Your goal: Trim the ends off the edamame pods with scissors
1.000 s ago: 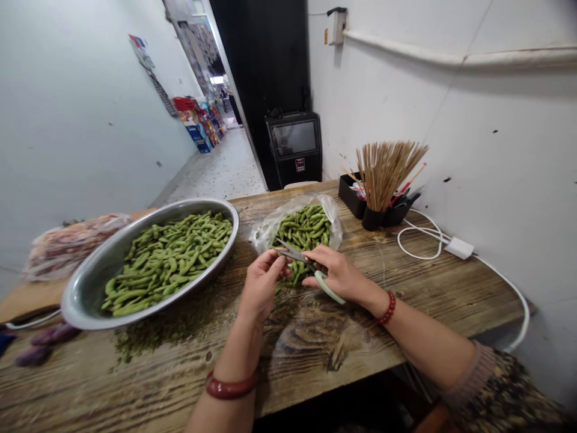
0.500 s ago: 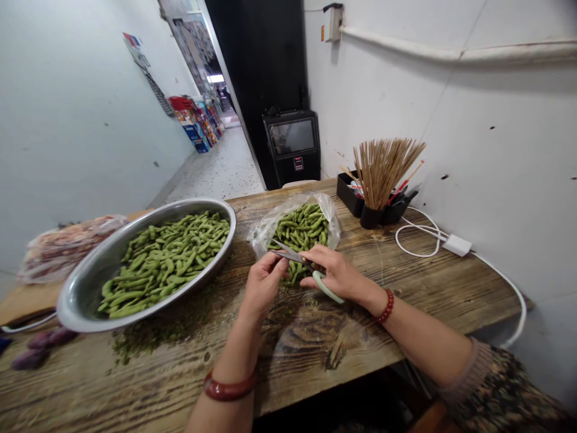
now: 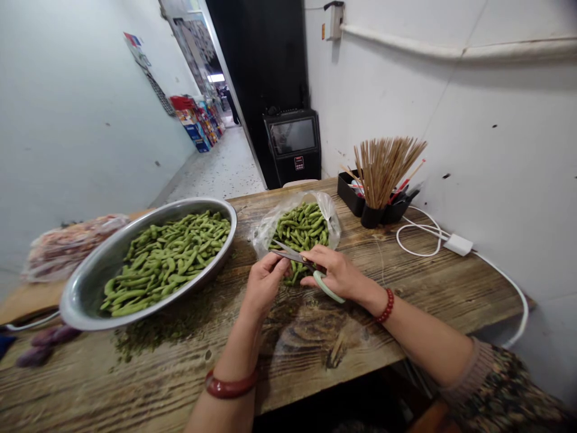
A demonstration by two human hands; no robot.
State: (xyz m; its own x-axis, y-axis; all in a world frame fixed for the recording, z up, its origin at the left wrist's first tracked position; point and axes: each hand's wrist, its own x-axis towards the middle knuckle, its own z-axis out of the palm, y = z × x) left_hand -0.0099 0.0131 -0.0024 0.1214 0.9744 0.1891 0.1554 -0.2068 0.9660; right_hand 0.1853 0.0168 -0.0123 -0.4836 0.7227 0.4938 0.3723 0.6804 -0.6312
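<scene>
My right hand (image 3: 336, 272) is closed around the pale green handles of a pair of scissors (image 3: 295, 255), whose blades are parted and point to the left. Right at those blades, my left hand (image 3: 265, 281) is pinched shut; what its fingertips hold is hidden. Just beyond both hands lies a clear plastic bag (image 3: 332, 219), open and full of green edamame pods (image 3: 303, 224). To the left stands a large metal basin (image 3: 77, 300) with many more edamame pods (image 3: 174, 252) in it.
Plant trimmings (image 3: 157, 332) litter the wooden table (image 3: 315, 385) beside the basin. Bagged, pinkish contents (image 3: 74, 243) and purple items (image 3: 47, 344) sit at the left. A black organizer (image 3: 349, 193) with wooden skewers (image 3: 385, 171) stands at the back right, near a white cable (image 3: 500, 279).
Hands and scissors keep almost the same pose over the bag. The whole view has shifted very slightly.
</scene>
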